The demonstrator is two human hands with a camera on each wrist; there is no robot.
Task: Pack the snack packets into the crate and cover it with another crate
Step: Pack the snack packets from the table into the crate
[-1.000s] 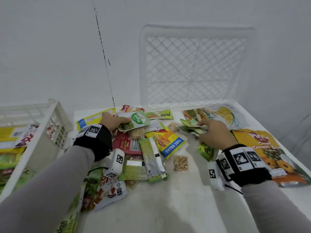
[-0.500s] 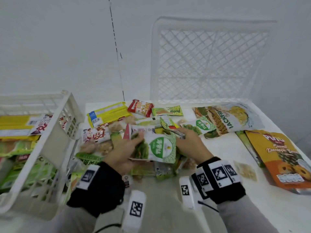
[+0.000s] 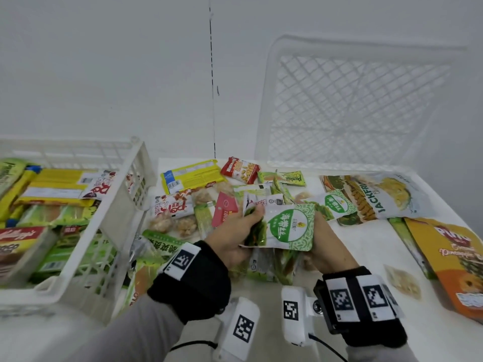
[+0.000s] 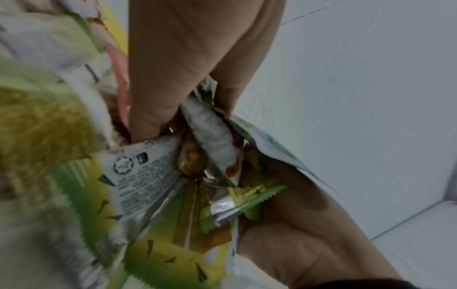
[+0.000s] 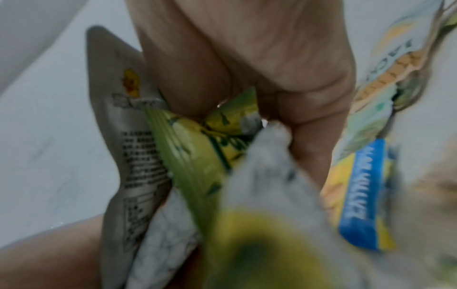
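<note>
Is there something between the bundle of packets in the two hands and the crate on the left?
Only the crate's own near wall. The left hand and right hand hold the bundle of packets above the table; lifted over that wall, nothing visible blocks it.

"JACKFRUIT" on pale pouch (image 3: 389, 197); "Pandan" on green packet (image 3: 291, 178)

Grey sleeves (image 3: 136, 333), black wristbands (image 3: 193, 280); white tagged camera modules (image 3: 294, 313)
</note>
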